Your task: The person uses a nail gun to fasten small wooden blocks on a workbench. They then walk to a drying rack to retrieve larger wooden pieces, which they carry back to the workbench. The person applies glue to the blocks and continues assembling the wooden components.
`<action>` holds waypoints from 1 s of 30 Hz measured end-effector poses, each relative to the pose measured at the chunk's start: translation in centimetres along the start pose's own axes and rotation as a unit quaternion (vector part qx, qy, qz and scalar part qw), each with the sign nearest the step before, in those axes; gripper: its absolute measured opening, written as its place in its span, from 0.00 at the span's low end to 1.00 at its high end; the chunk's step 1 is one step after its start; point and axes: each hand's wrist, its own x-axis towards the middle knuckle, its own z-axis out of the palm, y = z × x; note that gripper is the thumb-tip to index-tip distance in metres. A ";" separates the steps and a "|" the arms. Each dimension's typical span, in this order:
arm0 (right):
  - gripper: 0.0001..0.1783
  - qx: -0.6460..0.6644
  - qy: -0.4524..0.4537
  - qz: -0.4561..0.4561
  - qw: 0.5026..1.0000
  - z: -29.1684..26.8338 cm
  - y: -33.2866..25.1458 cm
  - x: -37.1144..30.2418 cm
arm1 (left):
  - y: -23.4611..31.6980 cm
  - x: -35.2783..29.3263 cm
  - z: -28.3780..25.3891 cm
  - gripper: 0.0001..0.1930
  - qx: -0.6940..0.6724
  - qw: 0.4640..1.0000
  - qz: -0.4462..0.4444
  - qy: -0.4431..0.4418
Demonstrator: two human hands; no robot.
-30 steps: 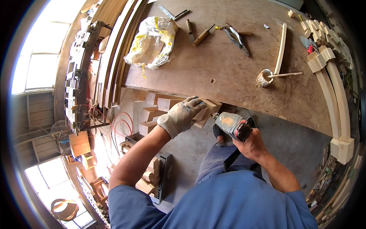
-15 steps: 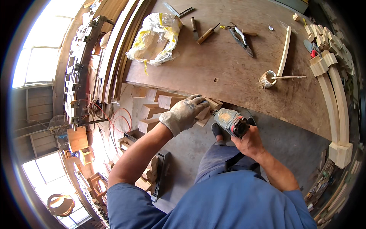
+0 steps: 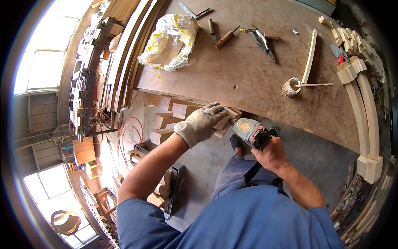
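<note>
My left hand point(image 3: 200, 125), in a pale work glove with dark marks, lies over a light wooden block point(image 3: 234, 113) at the near edge of the workbench, its fingers together and curled over the wood. My bare right hand point(image 3: 271, 154) is closed around the grip of a power drill point(image 3: 248, 128) with a worn, grey-and-tan body. The drill's front end points toward the block and sits close beside it. Whether a bit touches the wood is too small to make out. My left palm and fingertips are partly hidden.
On the workbench point(image 3: 207, 81) lie a crumpled plastic bag point(image 3: 154, 52), a chisel point(image 3: 212, 31), a screwdriver point(image 3: 226, 38), pliers point(image 3: 263, 45), a glue pot point(image 3: 290, 87) and a wood strip point(image 3: 310, 56). Curved wooden pieces point(image 3: 365, 110) stand at the right. Several wooden blocks point(image 3: 161, 120) sit below the bench's left edge.
</note>
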 end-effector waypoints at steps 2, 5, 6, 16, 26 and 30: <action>0.18 0.000 0.003 -0.006 1.000 -0.3 -0.4 0.1 | 0.1 -0.1 -0.1 0.30 0.001 1.000 0.001 0.004; 0.18 0.011 0.011 -0.011 1.000 -0.7 -1.0 0.2 | 0.1 0.0 -0.2 0.29 -0.005 1.000 0.009 0.012; 0.18 0.005 0.003 -0.010 1.000 -0.7 -0.9 0.0 | 0.1 0.1 -0.3 0.28 -0.007 1.000 0.007 0.009; 0.21 -0.009 -0.048 0.008 0.999 -0.1 -0.5 -1.1 | 0.2 0.0 -0.1 0.29 -0.003 1.000 -0.008 0.004; 0.24 -0.008 -0.056 0.003 0.998 0.2 -0.5 -1.0 | 0.4 0.1 -0.5 0.30 -0.013 1.000 -0.008 -0.002; 0.24 -0.001 -0.060 0.004 0.998 0.2 -0.5 -0.9 | 0.4 0.0 -0.4 0.30 -0.004 1.000 -0.009 -0.004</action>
